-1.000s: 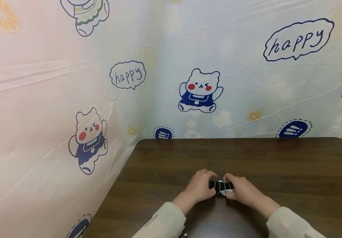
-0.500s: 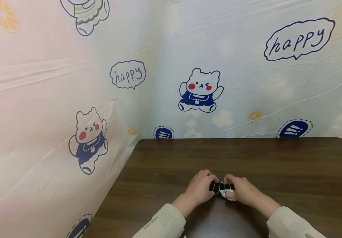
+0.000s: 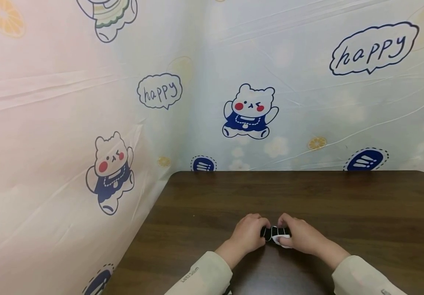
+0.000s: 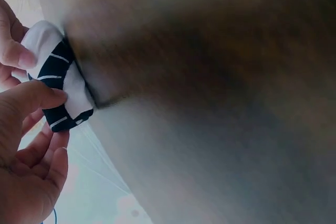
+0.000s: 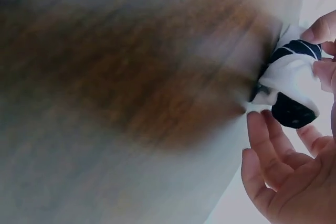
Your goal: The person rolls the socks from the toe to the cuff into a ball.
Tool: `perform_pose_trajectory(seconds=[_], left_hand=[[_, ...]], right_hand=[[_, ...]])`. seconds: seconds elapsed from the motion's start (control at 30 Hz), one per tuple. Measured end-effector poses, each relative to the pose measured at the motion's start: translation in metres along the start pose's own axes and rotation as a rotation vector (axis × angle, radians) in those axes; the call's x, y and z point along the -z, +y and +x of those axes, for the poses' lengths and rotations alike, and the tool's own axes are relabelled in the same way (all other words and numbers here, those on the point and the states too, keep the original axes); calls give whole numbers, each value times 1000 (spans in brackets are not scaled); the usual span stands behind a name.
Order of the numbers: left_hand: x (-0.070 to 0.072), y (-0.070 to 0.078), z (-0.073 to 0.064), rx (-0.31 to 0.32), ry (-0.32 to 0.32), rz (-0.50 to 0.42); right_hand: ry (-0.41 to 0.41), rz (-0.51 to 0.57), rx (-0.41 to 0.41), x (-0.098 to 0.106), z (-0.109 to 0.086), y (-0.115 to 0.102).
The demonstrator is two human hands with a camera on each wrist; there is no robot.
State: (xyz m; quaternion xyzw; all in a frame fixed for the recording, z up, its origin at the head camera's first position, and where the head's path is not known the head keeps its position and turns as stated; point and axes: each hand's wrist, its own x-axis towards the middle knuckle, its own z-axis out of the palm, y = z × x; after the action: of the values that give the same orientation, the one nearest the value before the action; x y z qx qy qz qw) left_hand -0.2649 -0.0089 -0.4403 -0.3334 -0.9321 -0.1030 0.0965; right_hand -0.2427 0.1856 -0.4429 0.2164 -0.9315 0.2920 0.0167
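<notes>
A small rolled bundle of black-and-white cloth (image 3: 275, 232), the black part crossed by thin white lines, lies between both hands at the middle of the table. My left hand (image 3: 246, 234) holds its left end. In the left wrist view the thumb (image 4: 42, 98) presses on the cloth roll (image 4: 52, 72), with curled fingers behind it. My right hand (image 3: 303, 236) pinches the right end, where a white fold shows by the thumb. Seen from the right wrist, white cloth (image 5: 291, 77) wraps over a black end, while the lower fingers (image 5: 270, 153) spread below it.
The dark brown wooden table (image 3: 307, 192) has rounded far corners. A printed curtain (image 3: 293, 69) with bears stands along the back and left. A bit of something black and white (image 3: 228, 291) peeks out beside the left sleeve (image 3: 204, 274), mostly hidden.
More of the white cloth shows at the right thumb, folded toward the near side. The left fingers have drawn slightly nearer the bundle. Both hands stay in about the same place.
</notes>
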Motion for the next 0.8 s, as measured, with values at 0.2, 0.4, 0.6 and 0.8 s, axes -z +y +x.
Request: perform_pose_trajectory(seconds=[0.2, 0.4, 0.6, 0.8], left_hand=[[1, -1, 1, -6, -24, -12], [2, -1, 0, -10, -31, -33], [4, 1, -1, -8, -24, -49], [4, 1, -3, -12, -7, -50]], right_hand=[[-19, 34, 25, 3, 2, 0], [-64, 68, 22, 4, 3, 1], [-74, 66, 57, 3, 4, 3], [-100, 135, 85, 3, 6, 4]])
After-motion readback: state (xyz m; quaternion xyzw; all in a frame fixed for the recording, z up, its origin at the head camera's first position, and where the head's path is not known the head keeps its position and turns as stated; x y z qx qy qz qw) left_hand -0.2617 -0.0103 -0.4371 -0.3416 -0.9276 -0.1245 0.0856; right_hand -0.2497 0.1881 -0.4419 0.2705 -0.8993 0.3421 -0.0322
